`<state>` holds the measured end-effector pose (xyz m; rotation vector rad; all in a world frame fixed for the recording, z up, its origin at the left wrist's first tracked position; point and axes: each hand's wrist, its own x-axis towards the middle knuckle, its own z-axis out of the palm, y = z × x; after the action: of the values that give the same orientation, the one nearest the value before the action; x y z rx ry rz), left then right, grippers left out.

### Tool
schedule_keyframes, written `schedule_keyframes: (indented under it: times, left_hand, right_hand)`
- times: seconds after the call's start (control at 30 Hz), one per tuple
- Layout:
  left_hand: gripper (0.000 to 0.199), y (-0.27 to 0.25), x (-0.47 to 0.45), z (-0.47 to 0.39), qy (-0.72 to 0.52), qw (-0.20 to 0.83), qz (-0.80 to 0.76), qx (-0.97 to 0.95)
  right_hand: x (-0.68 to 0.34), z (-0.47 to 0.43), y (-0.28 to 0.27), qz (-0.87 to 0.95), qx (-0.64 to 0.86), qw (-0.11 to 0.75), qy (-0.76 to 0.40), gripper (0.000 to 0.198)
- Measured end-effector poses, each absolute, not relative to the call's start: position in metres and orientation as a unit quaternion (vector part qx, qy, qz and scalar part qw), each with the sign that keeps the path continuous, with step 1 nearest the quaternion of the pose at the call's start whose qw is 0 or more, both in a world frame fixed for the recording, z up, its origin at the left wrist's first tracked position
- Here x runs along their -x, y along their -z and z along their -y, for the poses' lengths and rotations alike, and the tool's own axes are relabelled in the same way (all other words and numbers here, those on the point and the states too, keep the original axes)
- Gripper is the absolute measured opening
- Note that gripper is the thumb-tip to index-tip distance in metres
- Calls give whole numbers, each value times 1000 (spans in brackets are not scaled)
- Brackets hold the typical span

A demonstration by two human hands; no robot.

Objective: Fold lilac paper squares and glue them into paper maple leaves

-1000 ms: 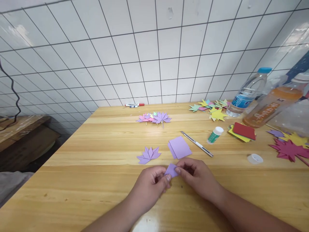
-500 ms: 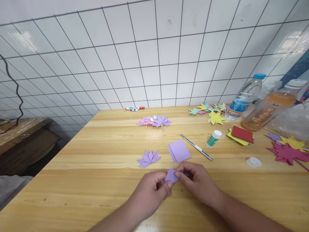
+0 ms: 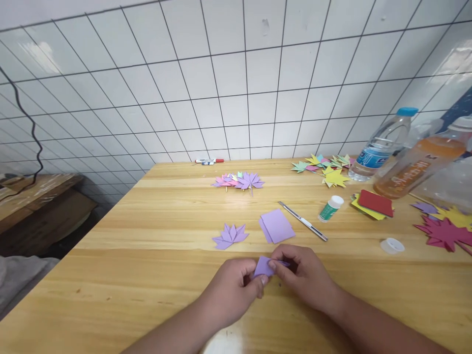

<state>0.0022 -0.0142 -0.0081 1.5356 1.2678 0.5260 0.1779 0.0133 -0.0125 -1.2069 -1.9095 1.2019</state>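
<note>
Between my hands is a small folded piece of purple paper (image 3: 263, 266). My left hand (image 3: 236, 287) pinches its left side between thumb and fingers. The thumb of my right hand (image 3: 300, 275) presses on its right part, and a thin pointed end shows under those fingers. Just beyond my hands lies a stack of purple paper squares (image 3: 278, 226). To the left of the stack rests a folded purple paper leaf (image 3: 230, 236) with several points.
Right of the squares lie a utility knife (image 3: 303, 221), a glue stick (image 3: 331, 208), its cap (image 3: 392, 246) and red and yellow paper (image 3: 376, 203). Paper leaves (image 3: 250, 182) and markers (image 3: 209, 161) lie farther back. Two bottles (image 3: 376, 156) (image 3: 416, 164) stand at right, near a crimson leaf (image 3: 446, 233).
The view has shifted slightly, so things on the table sit a little differently in the picture. Both hands keep nearly the same grip on the folded purple paper.
</note>
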Motion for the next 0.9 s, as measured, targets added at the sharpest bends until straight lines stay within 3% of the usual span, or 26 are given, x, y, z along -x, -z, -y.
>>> schedule_keyframes:
  times: [0.5,0.63,0.73,0.9]
  left_hand:
    - [24,3,-4,16,-227,547,-522,-614]
    - [25,5,-3,14,-257,554,-529,-589]
    - [26,7,-2,13,-277,568,-531,-565]
    - [30,11,-1,12,-289,521,-527,-606]
  right_hand:
    - [-179,-13,12,717,452,286,-446,22]
    - [-179,-11,13,696,425,305,-492,16]
    - [-178,-11,13,683,415,309,-515,28]
    - [-176,-14,12,715,436,285,-465,12]
